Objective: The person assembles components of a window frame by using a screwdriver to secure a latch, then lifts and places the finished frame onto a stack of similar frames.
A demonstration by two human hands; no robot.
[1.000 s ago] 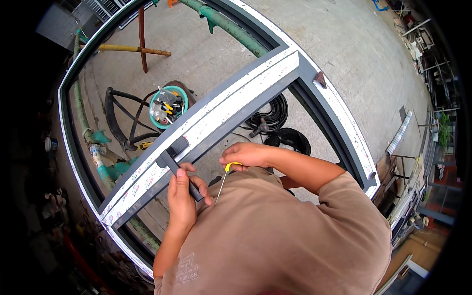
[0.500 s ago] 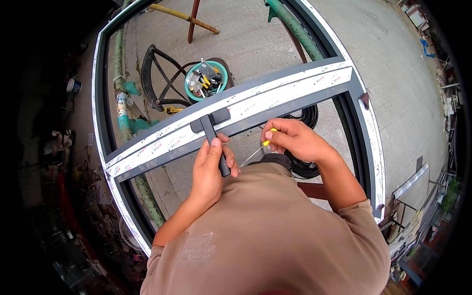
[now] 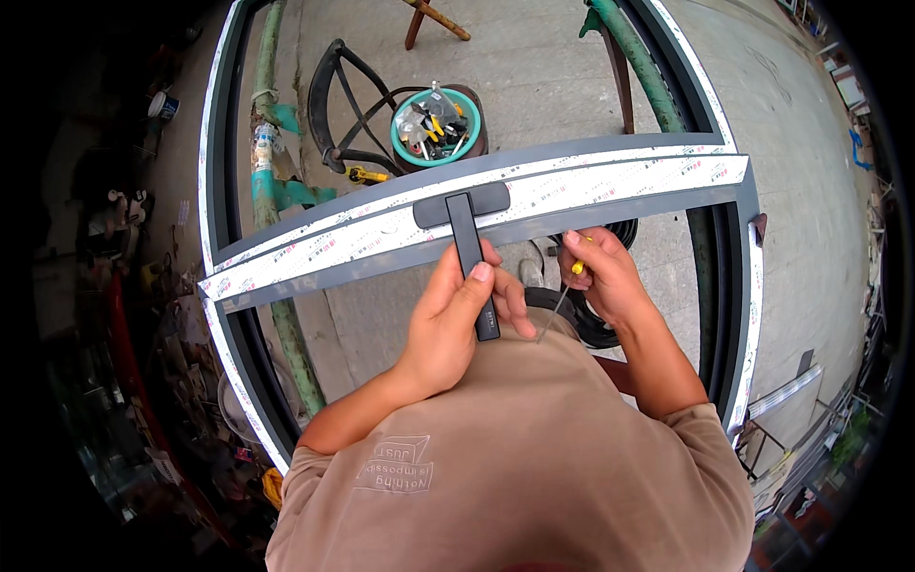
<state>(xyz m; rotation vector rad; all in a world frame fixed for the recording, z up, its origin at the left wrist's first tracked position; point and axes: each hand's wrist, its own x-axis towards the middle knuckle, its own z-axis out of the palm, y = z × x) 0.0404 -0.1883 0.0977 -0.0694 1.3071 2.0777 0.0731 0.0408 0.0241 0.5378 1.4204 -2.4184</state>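
Observation:
A black window handle [image 3: 466, 250] is mounted on the crossbar [image 3: 610, 187] of a grey window frame, its lever pointing toward my body. My left hand [image 3: 456, 310] is closed around the lever, thumb on top and fingers beneath. In my right hand [image 3: 607, 276], a screwdriver [image 3: 578, 269] with a yellow handle is pinched between thumb and fingers. Its thin shaft slants down and left, with the tip near my left fingertips. Whether the tip touches anything, I cannot tell.
Beyond the crossbar, a teal basin [image 3: 398, 143] with tools and plastic bags sits on a chair [image 3: 324, 105]. Green pipes [image 3: 294, 357] run under the frame. A black coiled hose [image 3: 596, 329] lies below my right hand. Clutter lines both sides.
The whole view has shifted, so frame and hands appear farther right. The screwdriver's shaft now points more steeply downward. My left hand still holds the lever.

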